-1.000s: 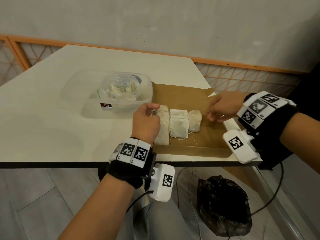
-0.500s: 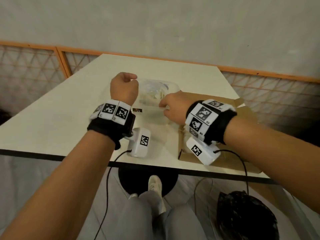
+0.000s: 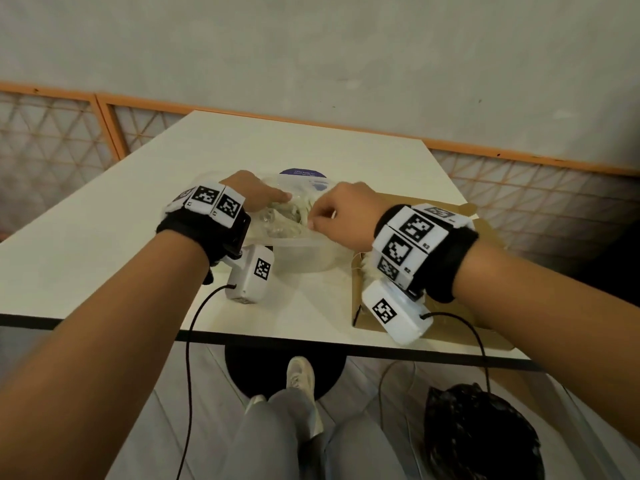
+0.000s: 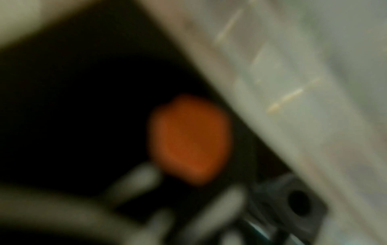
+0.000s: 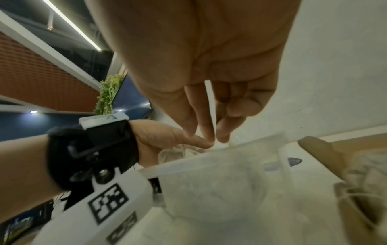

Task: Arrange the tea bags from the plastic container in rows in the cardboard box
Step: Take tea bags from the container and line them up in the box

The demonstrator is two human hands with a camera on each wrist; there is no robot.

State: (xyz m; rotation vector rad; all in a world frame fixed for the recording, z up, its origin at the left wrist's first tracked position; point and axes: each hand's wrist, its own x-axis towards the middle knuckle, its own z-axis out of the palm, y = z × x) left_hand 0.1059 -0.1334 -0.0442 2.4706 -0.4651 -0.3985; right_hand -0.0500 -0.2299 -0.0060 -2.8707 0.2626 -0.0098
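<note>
The clear plastic container [image 3: 304,258] stands mid-table with pale tea bags [image 3: 291,220] and crumpled clear wrap inside. My left hand [image 3: 277,199] reaches in from the left with a finger stretched out, and the rest of it is hidden. My right hand [image 3: 317,220] hovers over the near rim. In the right wrist view its fingertips [image 5: 222,137] pinch a thin white tea bag [image 5: 210,106] seen edge-on, and a left finger [image 5: 188,139] touches them. The cardboard box [image 3: 485,244] lies to the right, mostly under my right wrist, with tea bags [image 5: 368,167] in it. The left wrist view is blurred.
A round purple-topped lid [image 3: 303,172] lies just behind the container. The table's near edge [image 3: 277,337] runs below my wrists, where cables hang. A black bag [image 3: 481,431] sits on the floor at right. An orange-framed railing lines the wall.
Both hands left the cardboard box and moved left to the plastic container. My right fingers have closed on a tea bag there. My head has turned toward the container.
</note>
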